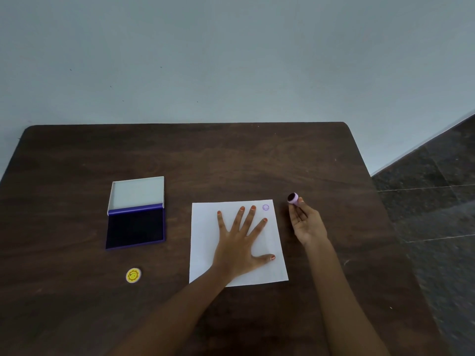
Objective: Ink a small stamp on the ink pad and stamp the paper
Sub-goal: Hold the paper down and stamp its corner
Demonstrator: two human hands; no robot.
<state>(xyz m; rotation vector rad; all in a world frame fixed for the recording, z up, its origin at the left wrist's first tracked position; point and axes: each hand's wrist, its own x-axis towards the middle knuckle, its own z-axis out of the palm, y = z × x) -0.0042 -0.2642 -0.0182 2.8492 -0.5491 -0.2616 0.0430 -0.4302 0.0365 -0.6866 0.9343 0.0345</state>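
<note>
Stamp lifted off the paper, one print made.

Nearest you, a yellow sun-face disc (133, 275) lies loose on the bench (77, 160), left of the paper (205, 242). Your left hand (240, 242) lies flat with fingers spread on the sheet, likely to pin it. Your right hand (305, 222), just right of the paper, pinches the small stamp (293, 198) at its fingertips, dark face tilted up. A faint purple print (265, 207) sits at the far right corner; its design is too small to read. The ink pad (135, 226) lies open, far left.
</note>
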